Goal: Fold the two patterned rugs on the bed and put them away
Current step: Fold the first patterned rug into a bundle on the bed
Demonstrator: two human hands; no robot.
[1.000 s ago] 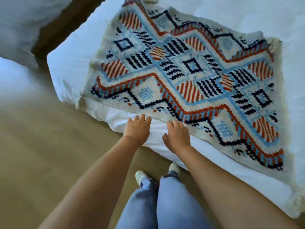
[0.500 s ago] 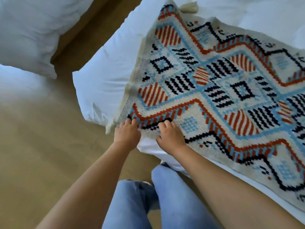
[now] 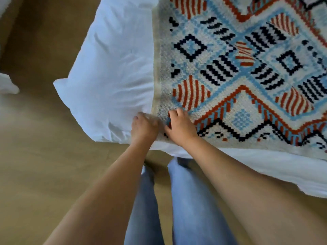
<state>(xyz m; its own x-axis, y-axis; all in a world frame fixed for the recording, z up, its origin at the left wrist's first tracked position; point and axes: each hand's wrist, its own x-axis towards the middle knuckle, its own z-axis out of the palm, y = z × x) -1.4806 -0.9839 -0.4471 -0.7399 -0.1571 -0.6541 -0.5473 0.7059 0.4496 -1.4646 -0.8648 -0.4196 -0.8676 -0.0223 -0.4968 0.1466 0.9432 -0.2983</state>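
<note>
Shifted left: right hand [image 3: 180, 129] now curled, gripping rug [image 3: 230, 68] near-left corner; left hand [image 3: 144, 127] beside it, blurred, I cannot tell; rug runs far-right.

I see a tan floor [image 3: 44, 156] near and left, a white-sheeted bed [image 3: 109, 68] right, more white bedding [image 3: 7, 84] far left.

One head-worn camera, looking steeply down over the near corner of the bed [image 3: 113, 68].

It sits above the person standing at the bed's edge and faces forward and down: the jeans-clad legs [image 3: 185, 200] drop straight below the bed, while the left forearm [image 3: 120, 183] and right forearm [image 3: 230, 174] reach up from the frame's bottom to the bed's corner. The view is close, so the patterned rug [image 3: 230, 68] on the bed runs out of frame above and right; floor [image 3: 44, 156] lies left of the bed.
</note>
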